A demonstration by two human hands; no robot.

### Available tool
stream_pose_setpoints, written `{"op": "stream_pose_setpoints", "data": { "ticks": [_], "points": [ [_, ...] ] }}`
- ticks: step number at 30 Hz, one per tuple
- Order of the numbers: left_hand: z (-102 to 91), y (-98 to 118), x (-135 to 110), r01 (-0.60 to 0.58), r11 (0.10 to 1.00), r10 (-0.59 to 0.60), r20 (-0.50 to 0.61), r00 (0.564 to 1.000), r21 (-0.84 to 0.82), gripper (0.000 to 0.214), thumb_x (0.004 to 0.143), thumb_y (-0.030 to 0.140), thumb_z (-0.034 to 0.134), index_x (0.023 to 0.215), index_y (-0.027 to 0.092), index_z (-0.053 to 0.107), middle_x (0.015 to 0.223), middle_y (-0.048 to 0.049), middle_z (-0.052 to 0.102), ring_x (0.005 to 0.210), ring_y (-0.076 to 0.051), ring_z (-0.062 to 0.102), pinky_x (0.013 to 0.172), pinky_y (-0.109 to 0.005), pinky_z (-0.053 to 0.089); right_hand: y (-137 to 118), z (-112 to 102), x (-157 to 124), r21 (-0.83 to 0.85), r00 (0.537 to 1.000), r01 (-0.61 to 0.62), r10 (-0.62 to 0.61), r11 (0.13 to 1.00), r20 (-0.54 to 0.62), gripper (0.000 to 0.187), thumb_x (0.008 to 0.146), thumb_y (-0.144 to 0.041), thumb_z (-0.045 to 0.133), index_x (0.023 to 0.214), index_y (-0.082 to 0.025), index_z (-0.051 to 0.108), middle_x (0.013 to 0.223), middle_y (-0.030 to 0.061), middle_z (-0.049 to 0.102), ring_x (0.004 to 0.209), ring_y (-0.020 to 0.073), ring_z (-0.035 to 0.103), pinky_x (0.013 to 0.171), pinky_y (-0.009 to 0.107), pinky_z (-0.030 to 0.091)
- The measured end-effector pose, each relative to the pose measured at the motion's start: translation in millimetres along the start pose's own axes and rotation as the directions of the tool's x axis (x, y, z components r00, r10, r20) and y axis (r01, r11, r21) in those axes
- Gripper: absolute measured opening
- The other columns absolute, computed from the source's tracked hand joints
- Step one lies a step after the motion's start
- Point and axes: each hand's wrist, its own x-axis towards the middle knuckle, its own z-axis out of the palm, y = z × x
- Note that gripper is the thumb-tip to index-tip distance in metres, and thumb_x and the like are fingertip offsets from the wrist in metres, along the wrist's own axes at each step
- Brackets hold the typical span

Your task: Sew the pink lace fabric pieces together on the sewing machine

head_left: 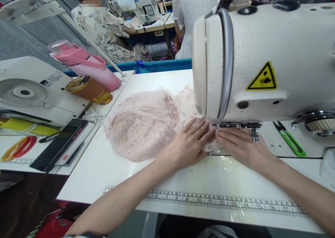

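A heap of pale pink lace fabric (142,124) lies on the white sewing table (162,177), its right end running under the head of a white sewing machine (264,60). My left hand (190,145) lies flat on the lace with fingers stretched out toward the needle. My right hand (242,147) rests flat on the table just right of it, fingertips touching the lace edge beside the presser foot (253,133). Both hands press the fabric down; neither grips it.
Green thread snips (290,140) lie right of the needle. A printed ruler (225,200) runs along the table's front edge. A pink bottle (87,65), an amber cup (87,88), a control panel (62,142) and another machine (28,89) sit left. Other people sit at the back.
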Motion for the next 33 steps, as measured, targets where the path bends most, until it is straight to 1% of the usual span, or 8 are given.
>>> {"op": "stream_pose_setpoints", "data": {
  "ticks": [6, 11, 16, 19, 22, 24, 29, 33],
  "points": [
    [-2.8, 5, 0, 0.014, 1.0, -0.014, -0.009, 1.0, 0.026, 0.047, 0.097, 0.036, 0.037, 0.139, 0.015, 0.045, 0.134, -0.0127, 0.055, 0.133, -0.029, 0.042, 0.114, -0.053, 0.023, 3, -1, -1, -0.072, 1.0, -0.001, 0.002, 0.997, 0.007, 0.023, 0.091, -0.011, 0.047, 0.1, -0.015, 0.067, 0.105, 0.0041, 0.072, 0.092, 0.0161, 0.065, 0.076, 0.03, 0.05],
    [-3.7, 5, 4, 0.037, 0.999, -0.037, 0.007, 0.999, 0.021, 0.046, 0.098, 0.037, 0.038, 0.139, 0.017, 0.046, 0.133, -0.0123, 0.056, 0.134, -0.029, 0.041, 0.114, -0.054, 0.023, 8, 6, -4, -0.114, 1.0, 0.027, -0.026, 0.993, 0.007, 0.028, 0.091, -0.01, 0.041, 0.102, -0.018, 0.066, 0.105, 0.0031, 0.072, 0.09, 0.0177, 0.066, 0.064, 0.032, 0.052],
    [-3.5, 5, 4, 0.033, 0.998, -0.033, 0.004, 0.999, 0.047, 0.047, 0.097, 0.035, 0.041, 0.14, 0.016, 0.044, 0.138, -0.0134, 0.052, 0.134, -0.029, 0.042, 0.113, -0.055, 0.024, 11, 6, -1, -0.084, 1.0, 0.015, -0.014, 0.996, 0.012, 0.024, 0.088, -0.009, 0.049, 0.102, -0.017, 0.067, 0.106, 0.0052, 0.071, 0.092, 0.018, 0.065, 0.073, 0.032, 0.053],
    [-0.8, 2, 0, -0.063, 0.994, 0.069, -0.063, 0.996, 0.087, 0.042, 0.097, 0.026, 0.042, 0.136, 0.015, 0.048, 0.141, -0.0094, 0.049, 0.133, -0.024, 0.043, 0.116, -0.05, 0.022, 10, 7, -4, -0.06, 0.997, 0.059, -0.055, 0.996, 0.062, 0.029, 0.086, -0.005, 0.049, 0.107, -0.015, 0.066, 0.109, 0.0069, 0.07, 0.097, 0.019, 0.064, 0.072, 0.031, 0.053],
    [2.5, -4, -4, -0.155, 0.983, 0.166, -0.123, 0.978, 0.094, 0.039, 0.095, 0.021, 0.043, 0.132, 0.013, 0.052, 0.138, -0.0062, 0.052, 0.129, -0.019, 0.048, 0.118, -0.041, 0.022, 9, 8, -9, -0.057, 0.988, 0.11, -0.103, 0.992, 0.118, 0.035, 0.085, -0.001, 0.047, 0.114, -0.013, 0.063, 0.119, 0.0062, 0.067, 0.105, 0.0189, 0.061, 0.081, 0.033, 0.052],
    [3.8, -8, -6, -0.17, 0.983, 0.178, -0.143, 0.974, 0.069, 0.038, 0.095, 0.021, 0.042, 0.131, 0.012, 0.054, 0.135, -0.0057, 0.055, 0.126, -0.018, 0.051, 0.118, -0.04, 0.022, 8, 9, -9, -0.052, 0.987, 0.115, -0.108, 0.992, 0.118, 0.035, 0.086, -0.002, 0.048, 0.116, -0.012, 0.062, 0.121, 0.0056, 0.066, 0.107, 0.0187, 0.06, 0.085, 0.034, 0.05],
    [3.9, -16, -6, -0.16, 0.986, 0.164, -0.145, 0.976, 0.037, 0.039, 0.095, 0.019, 0.039, 0.129, 0.011, 0.056, 0.133, -0.0063, 0.057, 0.126, -0.019, 0.052, 0.118, -0.04, 0.024, 3, 10, -2, -0.027, 0.99, 0.123, -0.121, 0.992, 0.067, 0.027, 0.085, -0.006, 0.054, 0.109, -0.014, 0.063, 0.111, 0.0033, 0.07, 0.105, 0.0171, 0.061, 0.087, 0.032, 0.049],
    [3.2, -18, -5, -0.153, 0.988, 0.157, -0.153, 0.976, 0.033, 0.038, 0.094, 0.017, 0.038, 0.126, 0.008, 0.057, 0.131, -0.0086, 0.059, 0.125, -0.02, 0.052, 0.116, -0.04, 0.028, -4, 12, 3, 0.016, 0.997, 0.072, -0.073, 0.997, 0.027, 0.027, 0.082, -0.004, 0.056, 0.107, -0.014, 0.063, 0.106, 0.0029, 0.07, 0.102, 0.0163, 0.061, 0.091, 0.031, 0.048]
  ]
}}
